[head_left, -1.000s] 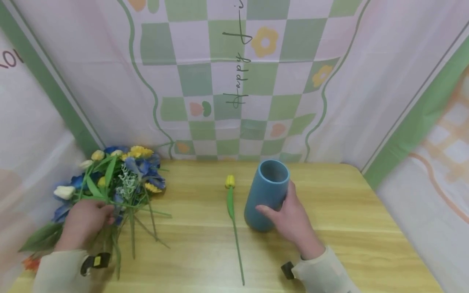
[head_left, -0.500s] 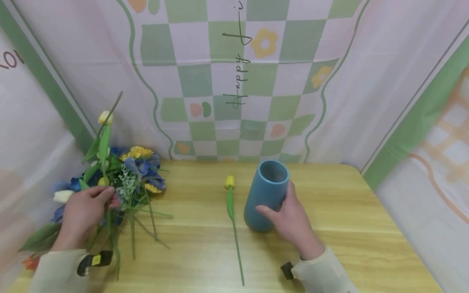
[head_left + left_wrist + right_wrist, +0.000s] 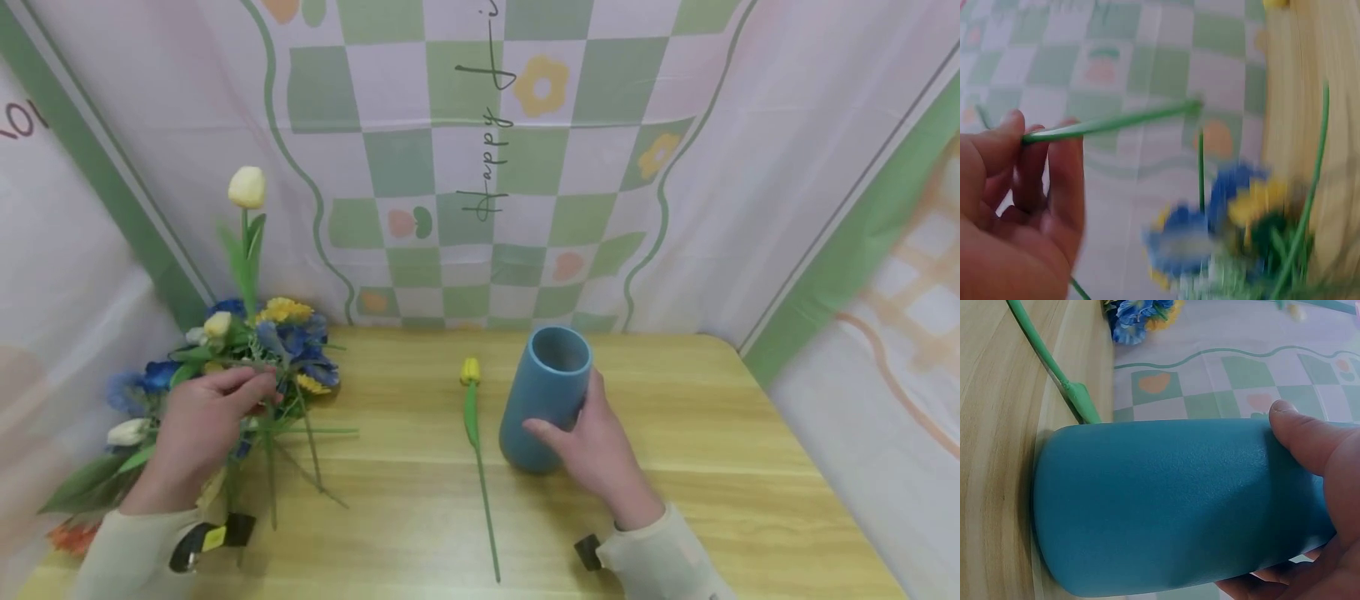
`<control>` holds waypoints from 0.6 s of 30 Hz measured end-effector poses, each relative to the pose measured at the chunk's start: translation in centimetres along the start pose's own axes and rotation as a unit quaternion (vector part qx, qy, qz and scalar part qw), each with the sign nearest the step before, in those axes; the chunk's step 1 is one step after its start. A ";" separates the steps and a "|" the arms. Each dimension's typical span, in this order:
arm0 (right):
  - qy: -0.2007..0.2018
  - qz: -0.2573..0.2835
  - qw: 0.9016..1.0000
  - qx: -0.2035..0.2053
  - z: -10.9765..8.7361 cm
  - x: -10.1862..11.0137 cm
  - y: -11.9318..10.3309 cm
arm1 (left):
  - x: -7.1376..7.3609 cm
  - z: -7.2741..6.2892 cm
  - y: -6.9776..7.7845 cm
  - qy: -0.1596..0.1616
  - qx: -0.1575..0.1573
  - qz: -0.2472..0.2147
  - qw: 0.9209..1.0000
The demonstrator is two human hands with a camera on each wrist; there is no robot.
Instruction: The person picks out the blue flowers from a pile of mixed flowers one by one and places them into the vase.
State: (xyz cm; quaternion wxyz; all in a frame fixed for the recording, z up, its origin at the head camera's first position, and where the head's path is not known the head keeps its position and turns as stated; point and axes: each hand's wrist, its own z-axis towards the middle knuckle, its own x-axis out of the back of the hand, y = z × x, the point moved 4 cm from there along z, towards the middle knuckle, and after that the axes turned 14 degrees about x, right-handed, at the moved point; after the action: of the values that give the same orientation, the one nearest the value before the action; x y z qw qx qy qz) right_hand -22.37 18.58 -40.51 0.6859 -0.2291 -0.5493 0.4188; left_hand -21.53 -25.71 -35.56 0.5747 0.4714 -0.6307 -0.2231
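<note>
My left hand (image 3: pixel 213 417) is raised over a heap of artificial flowers, pinching a green stem (image 3: pixel 1110 125) between thumb and fingers. A cream tulip (image 3: pixel 247 188) stands upright above that hand; its lower stem is hidden behind the fingers and other flowers. Around the hand lie blue flowers (image 3: pixel 300 342), yellow flowers (image 3: pixel 285 310) and a white tulip (image 3: pixel 129 432). My right hand (image 3: pixel 596 450) grips an upright blue vase (image 3: pixel 543 404) from its right side, thumb across the front. The visible upper inside of the vase holds nothing.
A single yellow tulip (image 3: pixel 470 372) lies on the wooden table (image 3: pixel 375 525), between the heap and the vase, its stem toward me. Loose stems (image 3: pixel 272 492) stick out of the heap. A checked cloth (image 3: pixel 465 167) hangs behind the table.
My left hand has lifted and shifted right, bringing the cream tulip up out of the heap to stand upright. Flowers beneath have shifted. The right hand and vase have stayed put.
</note>
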 end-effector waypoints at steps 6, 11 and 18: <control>-0.001 -0.002 1.000 0.000 -0.1 0.0 0.0 | -4.4 -1.8 1.7 -0.059 0.002 -0.077 0.995; 0.000 -0.003 1.000 0.001 -0.1 0.1 0.0 | -8.6 -3.2 2.6 -0.124 0.015 -0.112 0.986; -0.002 0.001 1.000 0.002 0.0 0.1 -0.2 | -13.6 -3.5 2.8 -0.169 0.010 -0.070 0.983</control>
State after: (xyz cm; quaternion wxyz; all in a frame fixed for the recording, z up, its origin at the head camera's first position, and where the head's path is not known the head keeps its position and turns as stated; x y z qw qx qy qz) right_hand -22.32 18.56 -40.31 0.6851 -0.2274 -0.5496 0.4205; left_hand -20.67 -11.95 -39.38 0.4380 0.4753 -0.6864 -0.3334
